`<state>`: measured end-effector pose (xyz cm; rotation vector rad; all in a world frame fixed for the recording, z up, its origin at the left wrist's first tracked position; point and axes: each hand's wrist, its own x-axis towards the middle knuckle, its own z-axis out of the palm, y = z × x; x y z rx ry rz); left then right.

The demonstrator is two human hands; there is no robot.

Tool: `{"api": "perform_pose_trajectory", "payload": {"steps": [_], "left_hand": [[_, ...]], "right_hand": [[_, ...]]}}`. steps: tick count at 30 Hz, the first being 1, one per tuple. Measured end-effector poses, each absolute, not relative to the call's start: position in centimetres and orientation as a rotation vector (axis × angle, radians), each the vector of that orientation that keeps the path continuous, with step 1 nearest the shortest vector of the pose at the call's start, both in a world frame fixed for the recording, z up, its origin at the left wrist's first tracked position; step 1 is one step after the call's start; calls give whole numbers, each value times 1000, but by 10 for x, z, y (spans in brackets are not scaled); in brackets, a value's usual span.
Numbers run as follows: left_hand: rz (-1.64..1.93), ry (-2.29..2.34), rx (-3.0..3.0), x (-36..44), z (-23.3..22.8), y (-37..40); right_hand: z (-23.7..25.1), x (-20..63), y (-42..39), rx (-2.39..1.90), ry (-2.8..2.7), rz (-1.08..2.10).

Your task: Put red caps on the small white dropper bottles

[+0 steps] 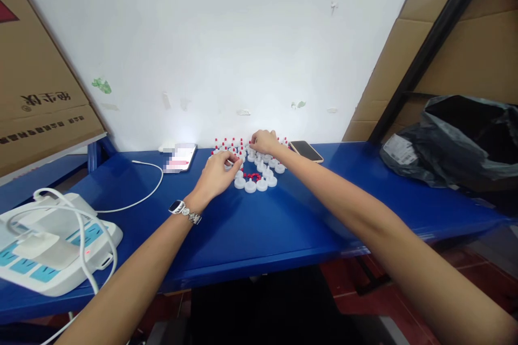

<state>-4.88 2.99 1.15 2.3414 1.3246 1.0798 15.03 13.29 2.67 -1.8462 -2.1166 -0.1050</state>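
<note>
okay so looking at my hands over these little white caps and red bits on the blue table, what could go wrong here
The loose red pieces lie in a small pile among the white caps; a sweep of the left hand might scatter them. The right hand reaches over the upright red-tipped caps, so its forearm could topple some. The phone lies close by and could get nudged.

The smooth, glossy blue-painted tabletop (259,226) is catching the light. The small round white plastic caps (256,183) are looking smooth and slightly shiny, the tiny red plastic pieces (254,176) among them matt. The silvery metal link wristwatch (185,211) is glinting on the left wrist. The white plastic power strip (52,259) is showing a satin finish. The crumpled black plastic bag (457,140) is gleaming; the brown cardboard sheets (40,91) are looking matt and papery.
</note>
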Motion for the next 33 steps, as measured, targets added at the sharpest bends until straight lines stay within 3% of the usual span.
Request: {"api": "perform_pose_trajectory", "payload": {"steps": [4,9,12,19,26,33], "left_hand": [[1162,1272,2345,-49,10,30],[1293,1165,2354,-45,8,25],[1260,1083,2350,-42,8,23],[1274,957,2312,-39,16,15],[1279,877,2314,-40,17,14],[1226,873,1965,-31,16,20]], "right_hand": [[40,150,106,-1620,-1970,-62],[37,142,55,-1172,-1794,501],[24,137,33,-1118,-1744,684],[16,134,19,-1146,-1876,503],[14,129,22,-1111,-1736,552],[16,120,12,-1088,-1721,410]]}}
